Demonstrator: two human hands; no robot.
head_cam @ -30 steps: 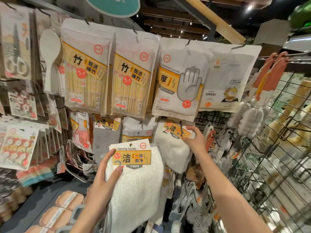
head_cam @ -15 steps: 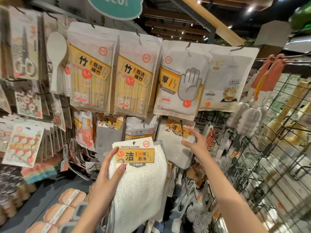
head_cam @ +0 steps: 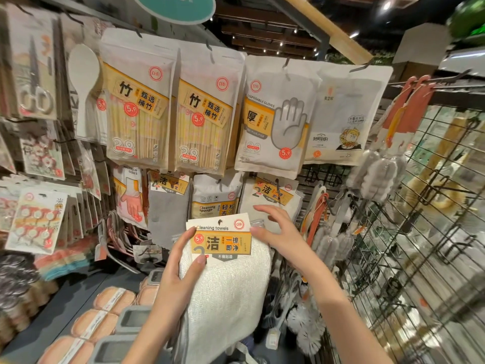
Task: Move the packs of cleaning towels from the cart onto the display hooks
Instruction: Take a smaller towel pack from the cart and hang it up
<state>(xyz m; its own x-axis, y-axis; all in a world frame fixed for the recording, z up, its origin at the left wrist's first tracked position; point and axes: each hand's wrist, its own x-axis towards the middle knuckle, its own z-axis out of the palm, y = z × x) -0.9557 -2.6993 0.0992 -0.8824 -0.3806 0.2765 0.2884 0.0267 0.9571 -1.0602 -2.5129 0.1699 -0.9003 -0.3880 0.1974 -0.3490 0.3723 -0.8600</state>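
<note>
Left hand (head_cam: 181,271) grasps the white cleaning towels pack (head_cam: 225,279) by its label's left edge, low centre before the display, right hand (head_cam: 275,229) released, fingers spread, thumb touching the label's right edge, with another towel pack (head_cam: 270,198) hanging just behind.

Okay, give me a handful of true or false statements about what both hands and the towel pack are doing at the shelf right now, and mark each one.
1. The left hand holds the pack of cleaning towels by its left edge. True.
2. The held pack already hangs on a display hook. False: it is still in the hands, below the hanging row.
3. The right hand is at the label card's right edge, fingers spread. True.
4. A cleaning towel pack on the hook hangs behind the right hand. True.
5. The disposable gloves pack hangs below the held pack. False: it hangs above.
</note>
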